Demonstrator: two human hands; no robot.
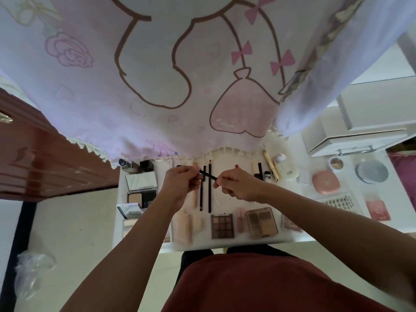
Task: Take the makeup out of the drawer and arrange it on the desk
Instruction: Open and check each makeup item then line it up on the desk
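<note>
A thin black makeup pencil [208,175] is held above the white desk [227,197], one end pinched by my left hand [180,185], the other by my right hand [236,184]. Below the hands two long dark pencils [209,194] lie side by side, beside a beige stick [195,199]. Along the desk's near edge lie a nine-pan eyeshadow palette [222,226], a brown palette [261,222], a pink tube [240,219] and a beige tube [183,228]. At the left are an open compact with a mirror [141,188] and lipsticks [135,165].
A pink cartoon-print cloth [157,86] hangs over the desk's far side. A white drawer unit with a handle [355,145] stands at the right, with a pink compact [325,182], a round silver tin [371,174] and a false-nail sheet [340,202] before it. Dark wooden furniture [45,163] is left.
</note>
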